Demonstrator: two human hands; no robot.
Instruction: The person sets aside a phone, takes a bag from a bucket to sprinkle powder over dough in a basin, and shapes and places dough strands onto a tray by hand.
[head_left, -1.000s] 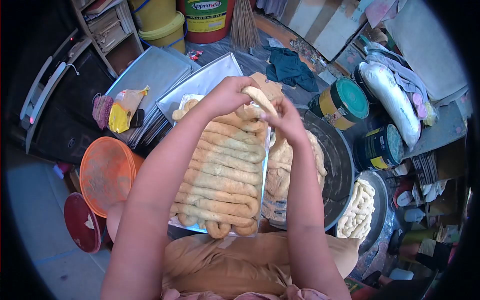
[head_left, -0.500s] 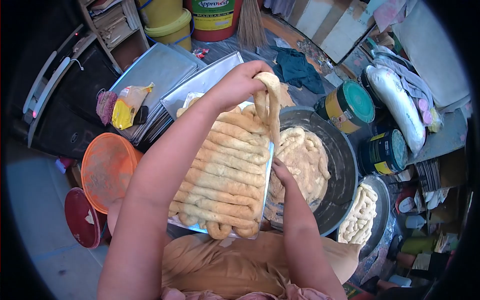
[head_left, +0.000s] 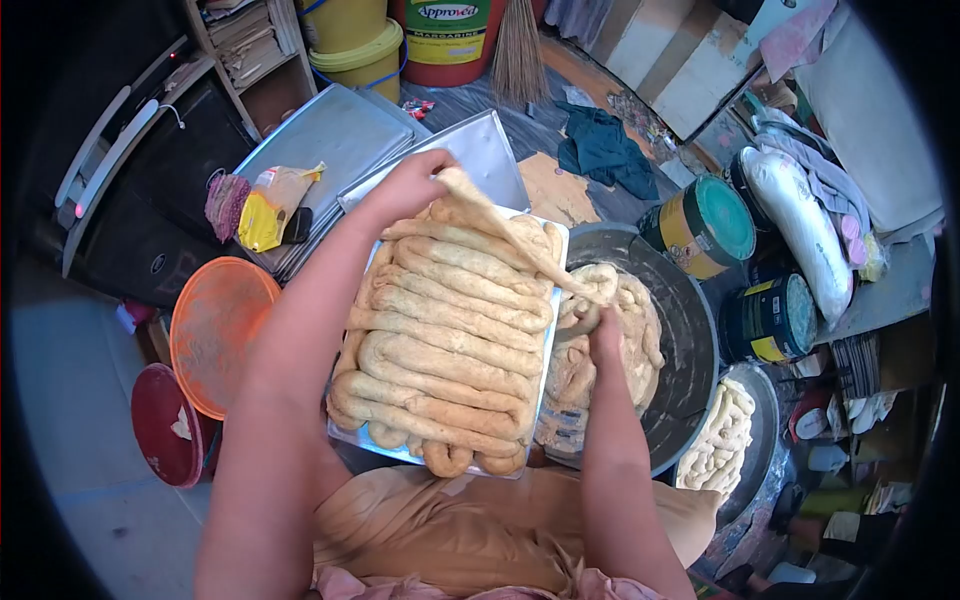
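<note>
A long rope of dough (head_left: 516, 240) stretches slantwise over the far end of a metal tray (head_left: 345, 437). My left hand (head_left: 418, 183) grips its raised end above the tray's far left corner. At the other end, my right hand (head_left: 604, 333) is closed around the rope over a dark round basin (head_left: 692, 335). Folded dough ropes (head_left: 450, 345) lie side by side in rows on the tray, which rests by my lap. Inside the basin is a heap of more coiled dough (head_left: 640, 330), partly hidden behind my right hand.
Right of the basin stands a second pan with pale dough (head_left: 722, 440). Lidded buckets (head_left: 722, 215) are behind it. To my left are an orange bucket (head_left: 222, 335) and a red one (head_left: 160, 425). Stacked metal trays (head_left: 320, 150) and a broom (head_left: 518, 60) lie farther off.
My left hand has moved left with the dough rope, which was hanging in a loop and is now stretched out. My right hand has risen from the basin and holds the rope's other end.
</note>
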